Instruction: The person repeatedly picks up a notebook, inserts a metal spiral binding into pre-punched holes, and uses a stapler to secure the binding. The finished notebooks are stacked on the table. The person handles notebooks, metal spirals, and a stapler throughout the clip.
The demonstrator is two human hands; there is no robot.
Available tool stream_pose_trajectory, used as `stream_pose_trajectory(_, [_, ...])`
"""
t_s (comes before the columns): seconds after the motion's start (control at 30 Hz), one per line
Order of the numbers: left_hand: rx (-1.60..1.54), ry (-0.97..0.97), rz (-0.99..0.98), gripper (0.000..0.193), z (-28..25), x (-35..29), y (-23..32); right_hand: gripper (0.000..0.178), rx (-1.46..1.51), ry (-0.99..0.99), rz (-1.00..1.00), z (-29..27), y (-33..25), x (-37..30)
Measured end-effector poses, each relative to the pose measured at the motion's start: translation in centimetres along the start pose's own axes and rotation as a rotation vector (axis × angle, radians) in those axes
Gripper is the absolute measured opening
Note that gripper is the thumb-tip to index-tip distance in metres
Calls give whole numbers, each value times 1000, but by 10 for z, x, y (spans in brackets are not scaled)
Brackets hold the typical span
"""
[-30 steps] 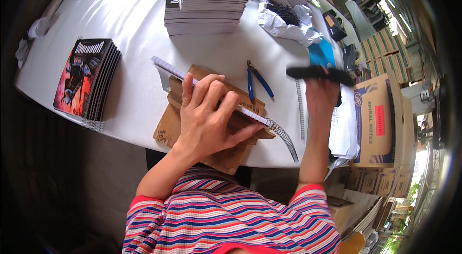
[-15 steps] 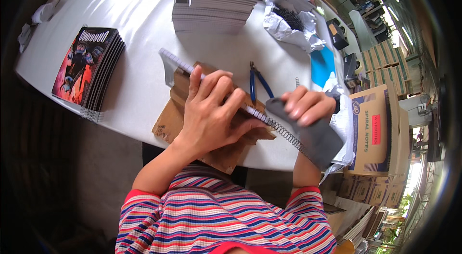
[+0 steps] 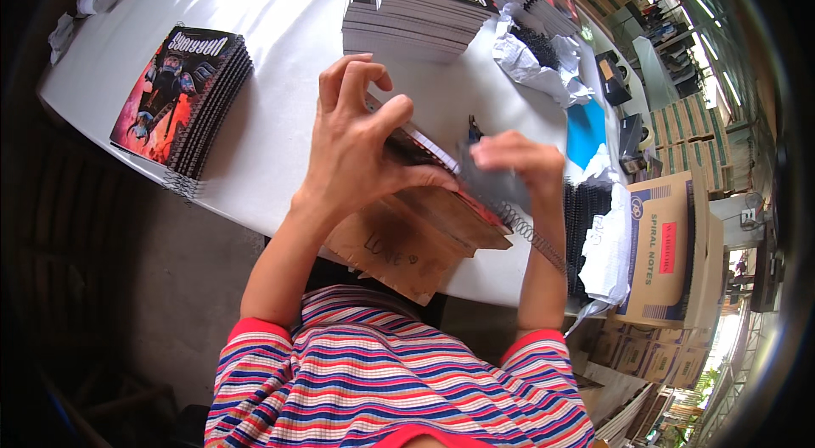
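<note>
Cardboard in worn brown pieces lies at the near edge of the white desk, just under the work. Above it, the left hand is partly closed round a notebook held tilted, thumb along the near side and the other fingers bent over the upper side. A wire coil trails from the notebook's right end toward the right forearm. The right hand, blurred, is half curled and seems to pinch a dark grey pad against the notebook's edge by the coil; its exact grip cannot be told.

The step in hand looks like winding the coil through the notebook's edge. The next move probably calls for a firm left grip and light, even strokes of the pad, so that the coil turns without snagging.

Just beyond the right hand lie cutters, mostly hidden. Coil-bound books sit well apart at the left; farther off stand a tall book stack and crumpled paper holding black coils.
</note>
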State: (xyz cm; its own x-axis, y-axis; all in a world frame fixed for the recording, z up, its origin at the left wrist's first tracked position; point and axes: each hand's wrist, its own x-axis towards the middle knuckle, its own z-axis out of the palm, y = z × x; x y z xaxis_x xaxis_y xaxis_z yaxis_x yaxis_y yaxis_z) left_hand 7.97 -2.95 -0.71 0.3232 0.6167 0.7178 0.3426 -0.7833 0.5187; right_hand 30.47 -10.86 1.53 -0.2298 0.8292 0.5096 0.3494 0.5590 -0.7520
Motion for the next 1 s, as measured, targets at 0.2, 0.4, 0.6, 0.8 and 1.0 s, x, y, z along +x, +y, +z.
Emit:
stream_pose_trajectory(0.2, [24,47,23,64,-3,-2,2,19,-105,-91,-122,6,-12,17])
stream_pose_trajectory(0.4, [-42,37,19,61,-4,-2,-3,11,-12,-100,-53,12,-13,25])
stream_pose_trajectory(0.6, [-148,2,-52,61,-1,-5,-13,26,172,-85,-241,20,-13,32])
stream_pose_trajectory(0.8, [-273,88,-127,66,-2,-5,-22,46,149,-46,-186,26,1,41])
stream_pose_trajectory(1.0, [-314,75,-120,75,5,0,-31,34,466,-1,-49,28,-9,53])
